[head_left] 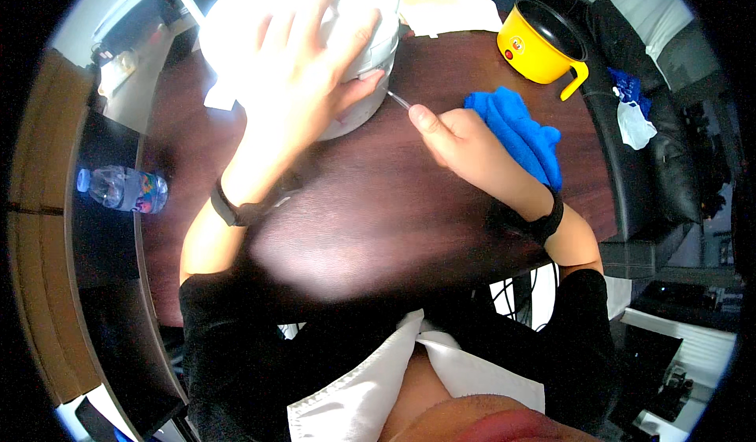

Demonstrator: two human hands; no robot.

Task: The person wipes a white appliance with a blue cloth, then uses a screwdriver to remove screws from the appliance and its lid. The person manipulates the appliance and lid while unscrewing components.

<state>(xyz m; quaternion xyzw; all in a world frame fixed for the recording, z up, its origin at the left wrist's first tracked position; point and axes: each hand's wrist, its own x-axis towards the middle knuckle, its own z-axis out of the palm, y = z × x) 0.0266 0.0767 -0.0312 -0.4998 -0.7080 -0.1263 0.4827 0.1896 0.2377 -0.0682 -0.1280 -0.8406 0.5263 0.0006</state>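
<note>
A white rounded appliance (pixel 232 44) stands at the far edge of the table, left of centre; glare washes out much of its surface. Spread over its top and near side, my left hand (pixel 311 72) rests with fingers apart and the thumb along the side. My right hand (pixel 453 139) is closed around a thin rod-like tool (pixel 399 99), thumb on top. The tool's slim shaft points up and left, its tip at the appliance's lower right side; I cannot tell whether they touch. My palm hides the tool's other end. Just beyond my right wrist lies a crumpled blue cloth (pixel 516 131).
A yellow pot (pixel 535 56) with a dark inside and a side handle stands at the far right of the dark wooden table (pixel 378 198). A clear plastic bottle (pixel 126 188) lies at the left edge. Black seating (pixel 654 174) borders the right side.
</note>
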